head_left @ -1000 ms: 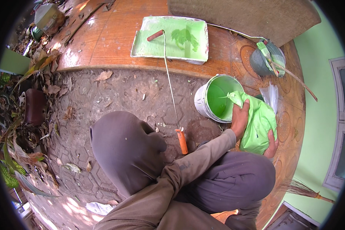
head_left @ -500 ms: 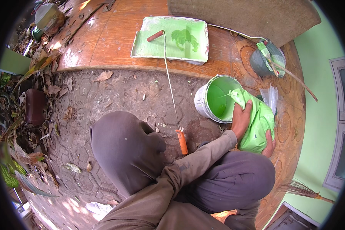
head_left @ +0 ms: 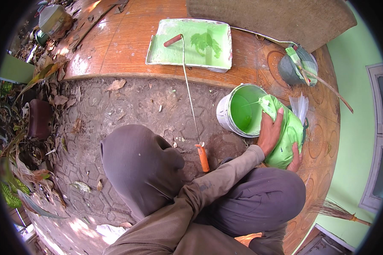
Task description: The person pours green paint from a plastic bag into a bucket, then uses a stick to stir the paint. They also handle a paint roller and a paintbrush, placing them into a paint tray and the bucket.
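Observation:
A soft plastic bag [head_left: 288, 135] smeared with light green paint is tilted over the rim of a white bucket [head_left: 224, 114] on the right. From its paint-coated mouth a thin green stream runs left into the green paint [head_left: 241, 111] inside. My left hand [head_left: 271, 132] is closed around the bag's upper part, near the mouth. Lower down, my right hand [head_left: 296, 158] clasps the bag's right side; my knee hides its arm. Left of the bucket lies a paint roller [head_left: 202, 158], orange grip toward me, its head [head_left: 173, 40] resting in the green-coated paint tray [head_left: 152, 54].
A grey bucket [head_left: 288, 70] with a green-stained brush and a stick [head_left: 334, 93] stands at the back right. Beside my bag lies clear plastic [head_left: 300, 107]. A board [head_left: 268, 21] leans behind. Dry leaves and a brown pot [head_left: 39, 119] line the left; a broom [head_left: 336, 210] lies right.
The bag has shifted slightly and looks slimmer at its lower end. My right hand has moved a little left and up with it. The thin stream still runs; the roller and tray stay put.

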`<move>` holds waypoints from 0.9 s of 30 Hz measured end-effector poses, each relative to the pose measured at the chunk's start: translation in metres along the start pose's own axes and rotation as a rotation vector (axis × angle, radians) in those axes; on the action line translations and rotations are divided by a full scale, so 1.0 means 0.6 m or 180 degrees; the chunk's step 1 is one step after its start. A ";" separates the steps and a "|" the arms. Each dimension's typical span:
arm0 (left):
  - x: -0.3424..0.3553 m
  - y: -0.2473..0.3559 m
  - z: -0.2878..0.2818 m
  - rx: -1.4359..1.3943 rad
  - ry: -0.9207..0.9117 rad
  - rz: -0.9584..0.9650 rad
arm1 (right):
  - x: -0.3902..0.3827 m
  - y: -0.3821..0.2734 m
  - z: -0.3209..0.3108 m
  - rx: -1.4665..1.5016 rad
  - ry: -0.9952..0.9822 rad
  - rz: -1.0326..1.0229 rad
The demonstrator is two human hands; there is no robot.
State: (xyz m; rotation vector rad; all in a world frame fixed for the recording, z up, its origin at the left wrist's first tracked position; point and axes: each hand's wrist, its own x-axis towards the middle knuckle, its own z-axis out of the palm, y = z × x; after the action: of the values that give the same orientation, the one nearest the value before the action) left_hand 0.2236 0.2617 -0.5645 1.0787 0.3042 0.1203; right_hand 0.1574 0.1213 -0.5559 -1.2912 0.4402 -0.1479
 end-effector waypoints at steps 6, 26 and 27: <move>0.002 0.002 0.001 0.0171 -0.0003 0.0260 | -0.007 -0.005 0.019 -0.0057 -0.0134 0.0057; -0.010 0.025 0.008 0.0348 -0.0288 0.0657 | -0.006 0.016 0.023 0.0192 -0.0065 0.0076; -0.009 0.021 0.004 0.0466 -0.0311 0.0724 | -0.003 0.021 0.022 0.0204 -0.0142 0.0081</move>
State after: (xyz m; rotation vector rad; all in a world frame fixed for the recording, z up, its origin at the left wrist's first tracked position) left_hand 0.2199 0.2644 -0.5511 1.2587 0.1023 0.2506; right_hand 0.1594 0.1376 -0.5649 -1.2233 0.4106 -0.1108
